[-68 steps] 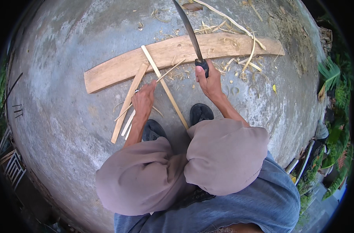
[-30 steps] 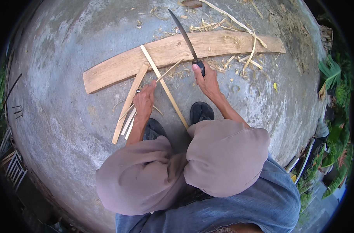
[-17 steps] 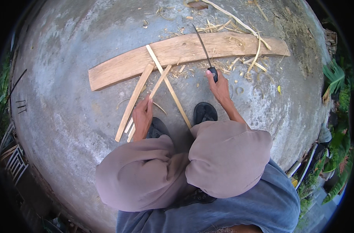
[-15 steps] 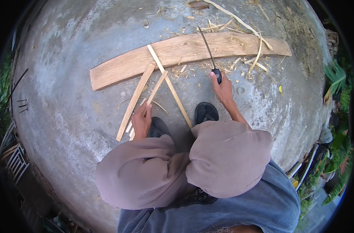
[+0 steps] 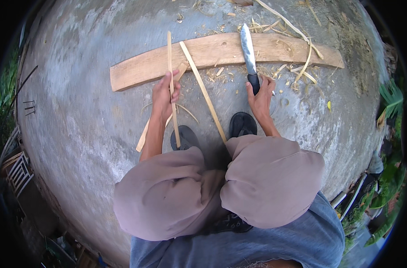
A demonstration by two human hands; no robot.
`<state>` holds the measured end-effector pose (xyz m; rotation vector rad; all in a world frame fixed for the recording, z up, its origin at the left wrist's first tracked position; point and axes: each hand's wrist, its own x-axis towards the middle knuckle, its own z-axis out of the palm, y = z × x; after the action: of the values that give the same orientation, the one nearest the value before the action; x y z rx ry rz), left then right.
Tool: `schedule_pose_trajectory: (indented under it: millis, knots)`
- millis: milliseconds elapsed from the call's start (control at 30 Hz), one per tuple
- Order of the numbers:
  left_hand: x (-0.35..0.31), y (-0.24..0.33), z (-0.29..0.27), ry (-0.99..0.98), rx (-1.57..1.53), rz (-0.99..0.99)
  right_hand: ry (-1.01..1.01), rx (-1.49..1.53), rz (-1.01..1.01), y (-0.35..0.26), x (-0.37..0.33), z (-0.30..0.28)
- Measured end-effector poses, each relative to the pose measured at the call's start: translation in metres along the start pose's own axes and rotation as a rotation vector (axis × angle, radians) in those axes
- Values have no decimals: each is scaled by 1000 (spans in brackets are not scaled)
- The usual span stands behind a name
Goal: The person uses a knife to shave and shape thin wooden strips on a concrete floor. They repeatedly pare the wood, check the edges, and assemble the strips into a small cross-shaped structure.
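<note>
My left hand (image 5: pixel 161 96) is closed around a thin, pale wooden strip (image 5: pixel 169 49), held nearly upright in the picture, its far end over the plank and its near end by my left foot. Beneath that hand a wider wooden strip (image 5: pixel 142 137) lies partly hidden. My right hand (image 5: pixel 261 99) grips a knife (image 5: pixel 247 47) by its black handle, the broad side of the blade facing up above the plank (image 5: pixel 134 73). Between my hands, another pale strip (image 5: pixel 203 89) leans with its far end on the plank and its near end by my right knee.
Curled shavings (image 5: pixel 306 67) and a long peeled strip (image 5: pixel 284 18) lie at the plank's right part. My feet in black sandals (image 5: pixel 242 123) stand on the concrete floor (image 5: pixel 78 111). A small yellow leaf (image 5: pixel 329 106) is at the right. Plants (image 5: pixel 391 100) border the right edge.
My left hand has moved up toward the plank and now holds a thin strip. In my right hand the knife has turned, so its blade's flat side shows.
</note>
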<state>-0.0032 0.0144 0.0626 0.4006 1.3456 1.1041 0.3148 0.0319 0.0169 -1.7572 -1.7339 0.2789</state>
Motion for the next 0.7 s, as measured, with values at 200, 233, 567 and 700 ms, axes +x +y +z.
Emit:
schedule_pose_trajectory:
  millis: [200, 233, 567, 700]
  knots:
    - [42, -1, -3, 71, -548, -48, -752, 161, -102, -41, -49, 2]
    - [43, -3, -4, 115, -566, -25, -936, 179, -14, -49, -56, 7]
    - [20, -24, 16, 139, -443, 30, -963, 1139, 582, -97, -4, 39]
    - [16, -20, 35, 65, -379, 83, -899, 1319, 650, -115, -4, 51]
